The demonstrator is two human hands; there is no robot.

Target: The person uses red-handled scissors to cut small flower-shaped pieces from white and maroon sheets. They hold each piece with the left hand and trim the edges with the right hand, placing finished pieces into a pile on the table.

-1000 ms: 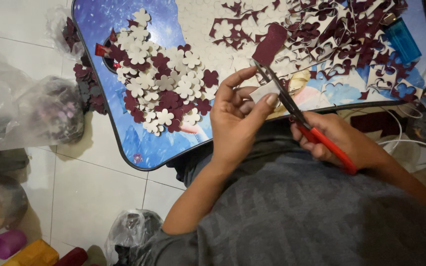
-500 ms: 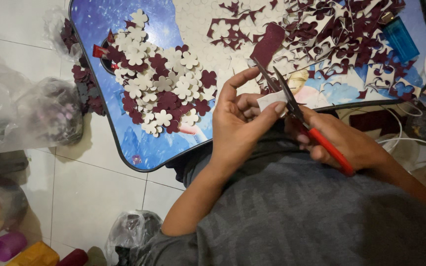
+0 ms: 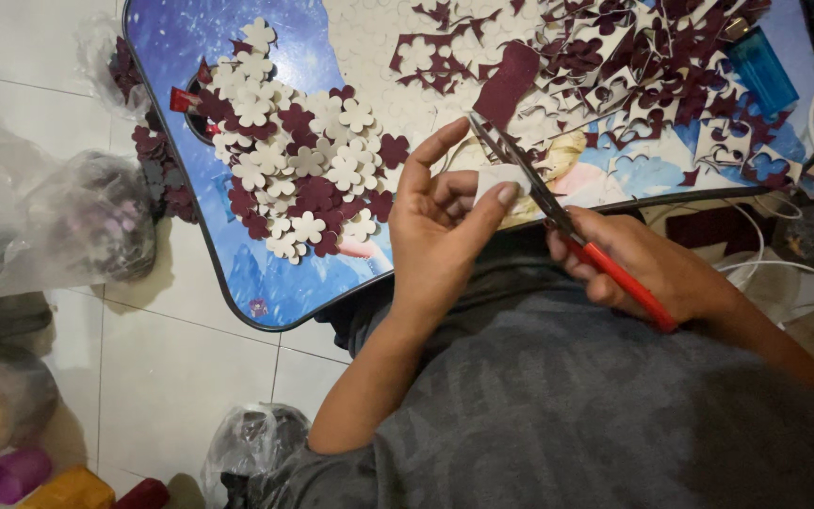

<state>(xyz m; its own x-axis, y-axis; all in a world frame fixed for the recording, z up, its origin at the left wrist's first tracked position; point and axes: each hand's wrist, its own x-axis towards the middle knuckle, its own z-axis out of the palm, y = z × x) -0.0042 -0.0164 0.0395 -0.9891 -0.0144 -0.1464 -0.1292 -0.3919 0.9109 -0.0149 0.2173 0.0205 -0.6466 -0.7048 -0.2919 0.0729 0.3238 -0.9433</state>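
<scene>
My left hand (image 3: pixel 440 221) pinches a small white cut-out piece (image 3: pixel 499 176) between thumb and fingers, just above the table's near edge. My right hand (image 3: pixel 647 264) grips red-handled scissors (image 3: pixel 567 226), whose dark blades point up-left and meet the white piece. On the blue table (image 3: pixel 266 273) lies a heap of white and maroon flower-shaped cut-outs (image 3: pixel 299 174) to the left of my hands. Maroon and white offcuts (image 3: pixel 633 66) are piled at the far right.
A blue rectangular object (image 3: pixel 762 71) lies among the scraps at the top right. Clear plastic bags (image 3: pixel 68 226) with more pieces sit on the white tiled floor at left. White cables (image 3: pixel 774 264) run by the table's right edge. Coloured containers (image 3: pixel 49 481) stand at the bottom left.
The scissor blades have shifted slightly along the white piece, and my left fingers have turned it a little. Everything on the table stays put.
</scene>
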